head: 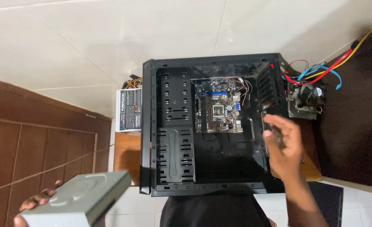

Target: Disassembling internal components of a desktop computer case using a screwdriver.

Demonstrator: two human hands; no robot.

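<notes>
Tiled floor surrounds the open case [213, 126]; frame crops grey drive [78, 201] in left hand [34, 201].

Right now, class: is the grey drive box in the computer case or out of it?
Out: the left hand holds the grey drive box beside the open black computer case.

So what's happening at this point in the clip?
A person stands over an open black computer case lying on its side on a small wooden table. Their left hand holds a grey optical drive off to the side, clear of the case. Their right hand reaches to the case's rear edge; what it touches is blurred. A motherboard sits inside, and a power supply lies beside the case.
</notes>
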